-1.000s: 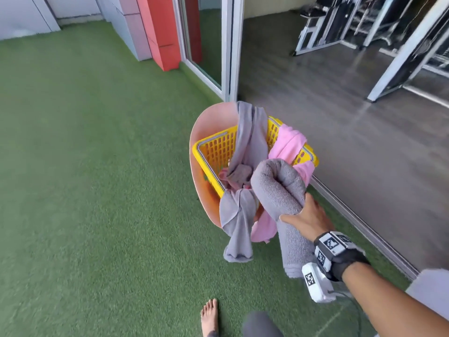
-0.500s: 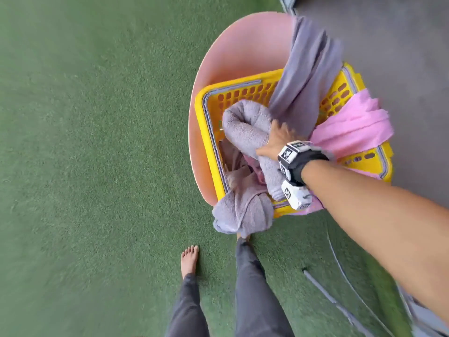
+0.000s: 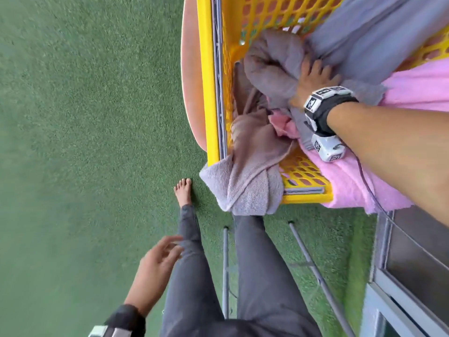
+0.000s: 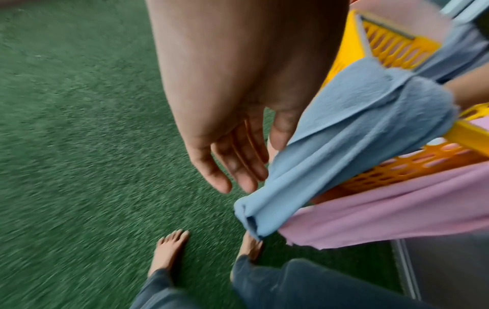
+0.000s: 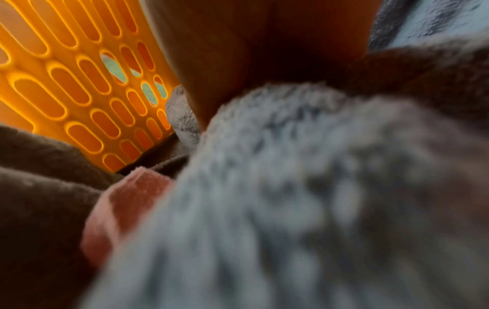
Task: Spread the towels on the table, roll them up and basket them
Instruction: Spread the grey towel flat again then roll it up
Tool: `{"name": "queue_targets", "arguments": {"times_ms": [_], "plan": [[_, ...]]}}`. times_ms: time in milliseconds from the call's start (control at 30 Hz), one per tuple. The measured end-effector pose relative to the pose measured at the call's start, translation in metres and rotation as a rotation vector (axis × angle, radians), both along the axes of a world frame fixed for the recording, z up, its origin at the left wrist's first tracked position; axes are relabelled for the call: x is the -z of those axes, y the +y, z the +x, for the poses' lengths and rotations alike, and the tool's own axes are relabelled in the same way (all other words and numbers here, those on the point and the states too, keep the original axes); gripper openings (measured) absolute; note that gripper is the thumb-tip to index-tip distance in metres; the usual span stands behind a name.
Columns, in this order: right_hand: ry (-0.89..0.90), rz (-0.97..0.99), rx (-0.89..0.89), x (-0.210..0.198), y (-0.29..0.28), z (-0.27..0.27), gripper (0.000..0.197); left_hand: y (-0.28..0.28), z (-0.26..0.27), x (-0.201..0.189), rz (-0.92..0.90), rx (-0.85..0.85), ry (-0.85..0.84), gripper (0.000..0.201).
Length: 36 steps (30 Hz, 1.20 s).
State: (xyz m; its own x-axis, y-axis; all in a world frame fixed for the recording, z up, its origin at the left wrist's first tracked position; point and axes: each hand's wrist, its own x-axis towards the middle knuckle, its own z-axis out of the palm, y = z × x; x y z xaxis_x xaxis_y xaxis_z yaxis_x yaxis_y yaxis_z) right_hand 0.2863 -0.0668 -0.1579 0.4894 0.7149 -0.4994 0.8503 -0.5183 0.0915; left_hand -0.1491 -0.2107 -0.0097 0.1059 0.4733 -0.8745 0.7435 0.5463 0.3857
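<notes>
A rolled grey towel point(image 3: 269, 66) lies inside the yellow basket point(image 3: 206, 93), its fuzzy surface filling the right wrist view point(image 5: 291, 188) beside the slotted basket wall point(image 5: 66, 83). My right hand point(image 3: 313, 79) grips the roll from above, fingers curled over it. Another grey towel point(image 3: 245, 188) hangs over the basket's near corner. A pink towel point(image 3: 418, 91) drapes over the right rim, and a third grey towel point(image 3: 379, 32) lies over the far side. My left hand point(image 3: 158, 261) hangs free by my thigh, fingers relaxed and empty point(image 4: 232, 163), close to the hanging towel point(image 4: 344, 135).
The basket sits on a pink chair point(image 3: 192, 76) with thin metal legs point(image 3: 226, 263). Green artificial turf point(image 3: 85, 142) covers the floor to the left. A sliding-door frame point(image 3: 379, 251) runs along the right. My bare foot point(image 3: 183, 190) stands just before the chair.
My right hand carried the rolled grey towel from in front of the basket down into it. My head has come closer over the basket, and my left hand has come into view.
</notes>
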Motion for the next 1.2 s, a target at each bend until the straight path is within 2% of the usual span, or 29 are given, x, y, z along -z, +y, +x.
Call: {"name": "queue_targets", "arguments": {"times_ms": [67, 133, 200, 267, 300, 367, 433, 500, 667, 800, 833, 900, 967, 1000, 1067, 1200], "plan": [[0.058, -0.074, 0.014, -0.016, 0.000, 0.000, 0.110, 0.015, 0.032, -0.006, 0.177, 0.032, -0.031, 0.016], [0.067, -0.091, -0.021, -0.045, 0.001, -0.006, 0.107, 0.029, 0.060, -0.022, 0.344, 0.053, -0.075, 0.013], [0.151, -0.030, -0.127, -0.076, -0.002, -0.019, 0.074, 0.042, 0.085, -0.037, 0.500, 0.086, -0.127, 0.011], [0.352, -0.029, -0.267, -0.106, -0.011, -0.035, 0.034, 0.053, 0.113, -0.049, 0.621, 0.156, -0.179, 0.009], [0.424, -0.076, -0.328, -0.119, -0.018, -0.042, 0.025, 0.056, 0.125, -0.051, 0.643, 0.214, -0.189, 0.010], [0.499, -0.218, -0.436, -0.137, -0.037, -0.057, 0.024, 0.060, 0.147, -0.048, 0.652, 0.356, -0.152, 0.023], [0.506, -0.314, -0.531, -0.144, -0.053, -0.068, 0.029, 0.062, 0.164, -0.036, 0.649, 0.464, -0.077, 0.032], [0.485, -0.316, -0.575, -0.140, -0.060, -0.072, 0.028, 0.061, 0.175, -0.024, 0.666, 0.508, -0.010, 0.030], [0.482, -0.268, -0.533, -0.128, -0.059, -0.072, 0.018, 0.069, 0.189, -0.016, 0.672, 0.460, 0.106, 0.027], [0.504, -0.247, -0.508, -0.127, -0.055, -0.073, 0.015, 0.074, 0.191, -0.022, 0.704, 0.430, 0.121, 0.025], [0.532, -0.218, -0.484, -0.132, -0.054, -0.073, 0.011, 0.073, 0.189, -0.024, 0.722, 0.372, 0.107, 0.026], [0.602, -0.112, -0.417, -0.148, -0.052, -0.072, 0.003, 0.071, 0.184, -0.034, 0.682, 0.122, 0.003, 0.028], [0.698, 0.046, -0.299, -0.170, -0.053, -0.069, 0.004, 0.074, 0.175, -0.045, 0.555, -0.160, -0.158, 0.025], [0.744, 0.128, -0.251, -0.181, -0.055, -0.067, 0.005, 0.078, 0.171, -0.052, 0.488, -0.242, -0.243, 0.020], [0.784, 0.255, -0.195, -0.211, -0.059, -0.066, 0.004, 0.094, 0.158, -0.074, 0.442, -0.262, -0.407, 0.016], [0.802, 0.524, -0.137, -0.292, -0.054, -0.094, 0.002, 0.139, 0.121, -0.142, 0.492, -0.098, -0.637, 0.015]]}}
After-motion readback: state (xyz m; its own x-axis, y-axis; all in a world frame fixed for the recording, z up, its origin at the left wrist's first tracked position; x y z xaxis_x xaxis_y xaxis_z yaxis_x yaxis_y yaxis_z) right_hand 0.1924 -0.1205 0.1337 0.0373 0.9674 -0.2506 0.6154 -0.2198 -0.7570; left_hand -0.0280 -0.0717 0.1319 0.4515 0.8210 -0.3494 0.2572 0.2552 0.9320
